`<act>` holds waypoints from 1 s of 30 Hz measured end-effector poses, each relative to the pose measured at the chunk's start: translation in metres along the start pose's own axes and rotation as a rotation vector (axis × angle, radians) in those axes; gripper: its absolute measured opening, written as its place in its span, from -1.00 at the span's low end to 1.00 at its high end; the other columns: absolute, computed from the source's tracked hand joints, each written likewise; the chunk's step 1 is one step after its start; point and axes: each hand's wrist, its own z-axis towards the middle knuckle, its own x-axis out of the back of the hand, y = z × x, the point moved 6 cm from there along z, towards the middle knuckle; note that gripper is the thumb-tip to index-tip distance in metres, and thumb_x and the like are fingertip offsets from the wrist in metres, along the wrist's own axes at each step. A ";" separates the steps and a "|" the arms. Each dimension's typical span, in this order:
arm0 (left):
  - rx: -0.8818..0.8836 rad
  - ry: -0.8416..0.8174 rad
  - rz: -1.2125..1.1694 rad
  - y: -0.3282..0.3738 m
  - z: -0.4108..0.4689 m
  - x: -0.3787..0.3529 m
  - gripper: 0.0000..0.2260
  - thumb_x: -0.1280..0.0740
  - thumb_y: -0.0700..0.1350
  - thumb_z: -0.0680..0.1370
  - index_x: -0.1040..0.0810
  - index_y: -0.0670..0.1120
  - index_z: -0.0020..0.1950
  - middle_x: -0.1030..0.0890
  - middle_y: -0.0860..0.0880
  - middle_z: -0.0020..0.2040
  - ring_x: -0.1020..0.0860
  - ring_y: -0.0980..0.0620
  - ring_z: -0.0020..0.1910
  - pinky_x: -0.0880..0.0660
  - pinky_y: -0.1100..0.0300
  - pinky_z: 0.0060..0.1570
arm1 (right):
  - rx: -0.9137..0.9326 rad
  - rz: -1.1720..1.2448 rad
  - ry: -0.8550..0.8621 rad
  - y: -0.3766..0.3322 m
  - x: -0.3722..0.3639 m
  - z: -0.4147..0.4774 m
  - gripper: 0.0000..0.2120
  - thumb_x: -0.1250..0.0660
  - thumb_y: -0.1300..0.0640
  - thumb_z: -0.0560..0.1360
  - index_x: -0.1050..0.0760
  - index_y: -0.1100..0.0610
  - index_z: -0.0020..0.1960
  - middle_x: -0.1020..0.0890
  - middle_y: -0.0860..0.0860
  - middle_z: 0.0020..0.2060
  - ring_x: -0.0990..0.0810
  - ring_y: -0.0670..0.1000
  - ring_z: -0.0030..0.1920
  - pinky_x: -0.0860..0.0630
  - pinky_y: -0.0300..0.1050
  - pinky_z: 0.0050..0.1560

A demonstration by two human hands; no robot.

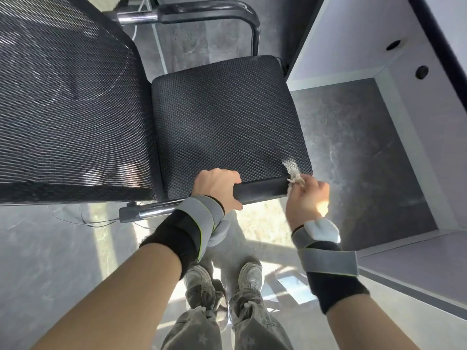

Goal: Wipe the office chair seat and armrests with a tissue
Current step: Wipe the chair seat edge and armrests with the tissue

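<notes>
The black office chair stands below me, its textured seat (pixel 227 122) in the middle of the view and its mesh backrest (pixel 63 97) to the left. My left hand (pixel 217 189) grips the near armrest (pixel 262 192) at its left end. My right hand (pixel 307 198) holds a crumpled white tissue (pixel 295 178) pressed against the right end of that armrest, at the seat's near right corner. The far armrest (pixel 202 10) runs along the top of the view, untouched.
A pale grey desk (pixel 353 46) with cable holes stands right of the chair, and a low panel (pixel 409 256) reaches in at the lower right. My feet (pixel 222 276) stand on the grey floor just behind the near armrest. Thin cables (pixel 83 218) lie under the backrest.
</notes>
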 end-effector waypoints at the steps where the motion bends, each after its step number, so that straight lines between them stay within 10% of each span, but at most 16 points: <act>1: -0.027 0.008 -0.010 -0.002 -0.002 -0.001 -0.63 -0.45 0.11 0.37 -0.57 0.07 0.15 -0.66 0.02 0.01 -0.59 -0.08 0.02 -0.41 0.13 -0.05 | 0.061 -0.003 -0.007 -0.007 -0.004 -0.006 -0.74 -0.16 0.10 0.55 -0.51 0.08 0.17 -0.43 0.10 0.16 -0.49 0.08 -0.10 -0.37 -0.15 -0.03; 15: 0.108 -0.071 -0.001 -0.085 -0.049 -0.013 -0.47 -0.39 -0.19 0.46 -0.40 -0.01 0.42 -0.55 -0.08 0.20 -0.48 -0.08 0.22 -0.45 0.10 0.19 | 0.674 -0.095 -0.191 -0.099 -0.077 -0.100 -0.79 -0.31 0.28 0.43 -0.56 0.19 0.06 -0.51 0.21 -0.05 -0.52 0.23 -0.09 -0.54 0.01 -0.18; 30: 0.218 -0.036 0.107 -0.097 -0.049 -0.011 -0.84 -0.28 -0.14 0.52 -0.60 -0.01 0.04 -0.64 -0.10 0.01 -0.61 -0.17 0.04 -0.52 0.07 -0.04 | 1.063 -0.257 -0.459 -0.104 -0.093 -0.133 -0.73 -0.31 0.26 0.40 -0.48 0.06 0.08 -0.48 0.05 -0.01 -0.46 0.07 -0.02 -0.57 -0.03 -0.31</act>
